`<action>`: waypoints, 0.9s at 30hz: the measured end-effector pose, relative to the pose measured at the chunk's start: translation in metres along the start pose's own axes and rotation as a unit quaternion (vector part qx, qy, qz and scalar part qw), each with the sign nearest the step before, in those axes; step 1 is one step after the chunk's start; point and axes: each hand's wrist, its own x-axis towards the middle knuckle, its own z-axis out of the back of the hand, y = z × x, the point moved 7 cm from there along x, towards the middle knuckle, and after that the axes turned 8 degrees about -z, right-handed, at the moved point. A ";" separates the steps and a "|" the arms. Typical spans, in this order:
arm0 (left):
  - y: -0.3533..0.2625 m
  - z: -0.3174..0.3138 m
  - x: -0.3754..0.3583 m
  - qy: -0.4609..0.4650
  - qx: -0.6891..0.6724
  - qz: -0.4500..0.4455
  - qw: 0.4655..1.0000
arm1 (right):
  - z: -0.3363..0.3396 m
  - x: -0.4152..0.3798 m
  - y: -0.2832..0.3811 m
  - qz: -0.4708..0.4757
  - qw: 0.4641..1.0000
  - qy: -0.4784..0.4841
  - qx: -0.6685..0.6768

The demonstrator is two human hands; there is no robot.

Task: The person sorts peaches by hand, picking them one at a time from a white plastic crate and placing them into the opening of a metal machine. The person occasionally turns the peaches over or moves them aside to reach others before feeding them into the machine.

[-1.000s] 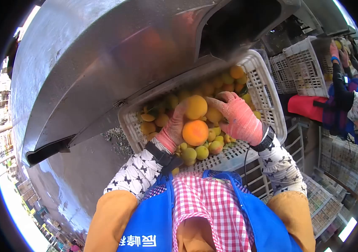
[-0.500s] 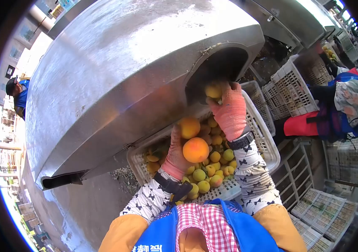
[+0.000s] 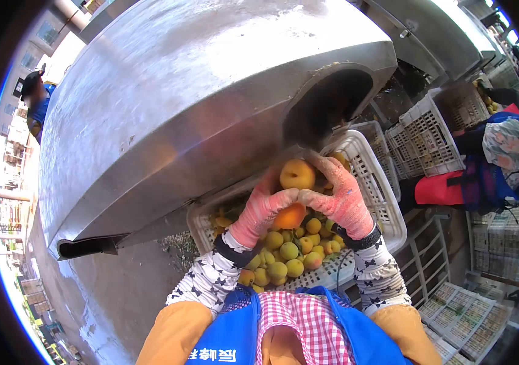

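- Blue apron (image 3: 229, 340) over a red-checked shirt sat nearest the camera, with star-print sleeves reaching forward.
- White plastic crate (image 3: 387, 207) stood just beyond, its slatted walls around a heap of small yellow-green peaches (image 3: 287, 258).
- Left hand (image 3: 259, 210), in a pink knit glove, was curled around an orange peach (image 3: 290, 216) above the middle of the crate.
- Right hand (image 3: 338, 198), gloved alike, met the left thumb-to-thumb, its fingers bent beneath a yellow peach (image 3: 297, 174) that rested atop both hands near the crate's far edge.
- Steel hood (image 3: 198, 103) of a machine overhung the crate's far side, a dark opening (image 3: 329, 103) just above the yellow peach.
- More white crates (image 3: 424, 137) stood farther right, beside a co-worker (image 3: 506, 158) in blue clothing.
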 end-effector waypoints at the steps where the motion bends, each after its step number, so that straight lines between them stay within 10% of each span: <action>1: 0.000 -0.002 0.002 0.012 -0.016 0.008 1.000 | -0.001 -0.002 0.003 -0.007 1.000 -0.010 0.013; 6: -0.006 -0.013 0.013 0.061 -0.026 0.010 0.998 | 0.009 -0.001 0.013 0.048 0.991 -0.097 -0.076; 11: 0.021 0.014 0.015 -0.077 -0.054 0.044 0.995 | 0.018 0.043 -0.010 0.061 0.938 -0.286 -0.189; 12: -0.015 -0.002 0.002 -0.006 0.240 -0.149 0.959 | 0.008 0.058 -0.025 0.063 0.937 -0.287 -0.188; 17: 0.053 0.060 -0.012 -0.087 0.401 -0.093 0.907 | -0.007 0.118 -0.048 0.157 0.875 -0.263 -0.375; 18: 0.089 0.087 -0.011 -0.117 0.257 -0.040 0.959 | 0.016 0.106 -0.027 0.093 0.971 -0.211 -0.056; 20: 0.089 0.090 -0.011 -0.149 0.104 0.010 0.983 | 0.020 0.064 0.006 0.051 0.983 -0.175 -0.025; 22: 0.014 0.033 -0.009 -0.011 0.551 -0.042 0.833 | 0.010 0.027 0.010 0.018 0.997 -0.070 -0.013; 23: 0.021 0.036 -0.006 -0.013 0.550 -0.041 0.834 | 0.004 0.012 0.011 0.031 0.999 -0.003 -0.029; 25: 0.053 0.051 0.000 -0.105 0.125 0.005 0.986 | -0.005 -0.005 0.015 0.149 0.978 -0.028 -0.140; 27: 0.024 0.018 0.000 -0.056 0.163 -0.049 0.984 | -0.013 -0.014 0.003 0.116 0.971 -0.086 -0.193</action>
